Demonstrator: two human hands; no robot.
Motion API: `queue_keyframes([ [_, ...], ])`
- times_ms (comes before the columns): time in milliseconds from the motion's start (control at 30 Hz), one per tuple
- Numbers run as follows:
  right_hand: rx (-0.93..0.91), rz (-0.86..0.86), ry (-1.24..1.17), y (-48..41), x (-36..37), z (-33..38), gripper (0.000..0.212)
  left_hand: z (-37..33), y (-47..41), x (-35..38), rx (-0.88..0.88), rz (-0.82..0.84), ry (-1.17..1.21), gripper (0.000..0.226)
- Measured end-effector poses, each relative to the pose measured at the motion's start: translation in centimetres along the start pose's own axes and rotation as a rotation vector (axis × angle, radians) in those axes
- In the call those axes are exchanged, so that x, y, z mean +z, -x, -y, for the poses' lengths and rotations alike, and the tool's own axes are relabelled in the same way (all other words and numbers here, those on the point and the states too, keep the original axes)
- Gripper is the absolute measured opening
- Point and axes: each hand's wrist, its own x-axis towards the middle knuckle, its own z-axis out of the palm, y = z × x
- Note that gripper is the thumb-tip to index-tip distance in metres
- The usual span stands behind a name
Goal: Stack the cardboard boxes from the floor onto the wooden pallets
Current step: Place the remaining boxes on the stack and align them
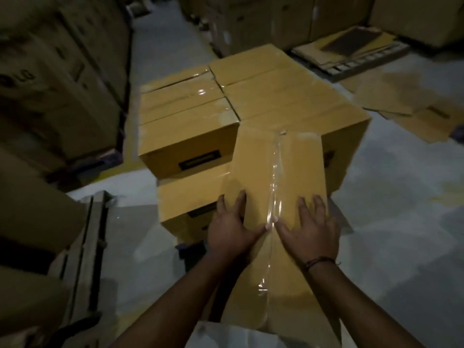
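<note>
Both hands lie flat and open on top of a long taped cardboard box (256, 177), gripping nothing. The left hand (229, 228) presses just left of the clear tape seam (272, 197) that runs the box's length, and the right hand (311, 228), with a dark band at its wrist, presses just right of it; the two thumbs nearly meet at the seam. Palms down like this suits pushing or steadying rather than lifting, so the box is probably being slid forward into place.

Its far end reaches the stacked boxes (253, 96), a block of taped cartons packed side by side, apparently level with their tops. Just to its left sits a lower carton (185, 197) with a dark handle slot, under another slotted box (188, 144). The pallet beneath the stack is mostly hidden; only a dark edge shows low down. Flattened cardboard (401, 99) litters the grey floor (389, 222) to the right, well apart from the stack.
</note>
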Motion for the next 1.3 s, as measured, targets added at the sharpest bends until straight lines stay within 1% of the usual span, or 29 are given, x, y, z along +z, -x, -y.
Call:
queue_keyframes([
  [100, -0.051, 0.037, -0.075, 2.0, 0.8, 7.7, 0.095, 5.9, 0.2, -5.2, -0.05, -0.059, -0.028, 0.117],
  [233, -0.094, 0.034, -0.107, 4.0, 1.7, 16.0, 0.092, 12.6, -0.5, -10.8, -0.034, -0.105, -0.079, 0.119],
  [333, -0.096, 0.0, -0.114, 3.8, 2.7, 20.7, 0.093, 16.2, -2.8, -13.9, -0.01, -0.126, -0.108, 0.117],
  [467, -0.071, -0.021, -0.121, 2.8, 4.5, 25.3, 0.092, 19.5, -7.9, -17.2, 0.047, -0.088, -0.176, 0.111],
  [700, 0.056, -0.009, -0.181, -1.5, 9.6, 31.5, 0.085, 24.1, -18.2, -20.0, 0.2, 0.091, -0.265, 0.111],
  [800, 0.129, 0.032, -0.203, -3.0, 11.9, 34.6, 0.082, 26.0, -22.1, -21.0, 0.231, 0.223, -0.254, 0.108],
  [933, 0.201, 0.046, -0.231, -4.5, 13.9, 37.6, 0.081, 28.9, -27.1, -21.7, 0.317, 0.385, -0.27, 0.105],
  [1033, 0.265, 0.037, -0.213, -5.3, 15.6, 39.2, 0.081, 30.8, -30.1, -21.2, 0.36, 0.455, -0.234, 0.11],
  [1167, 0.391, 0.028, -0.199, -6.8, 18.2, 41.2, 0.082, 32.3, -34.1, -20.2, 0.42, 0.567, -0.221, 0.123],
  [1233, 0.454, 0.0, -0.192, -7.6, 19.3, 42.7, 0.08, 33.2, -36.2, -19.7, 0.465, 0.617, -0.211, 0.118],
  [1300, 0.527, -0.045, -0.15, -8.3, 20.2, 44.6, 0.079, 34.3, -38.3, -19.6, 0.528, 0.663, -0.189, 0.107],
])
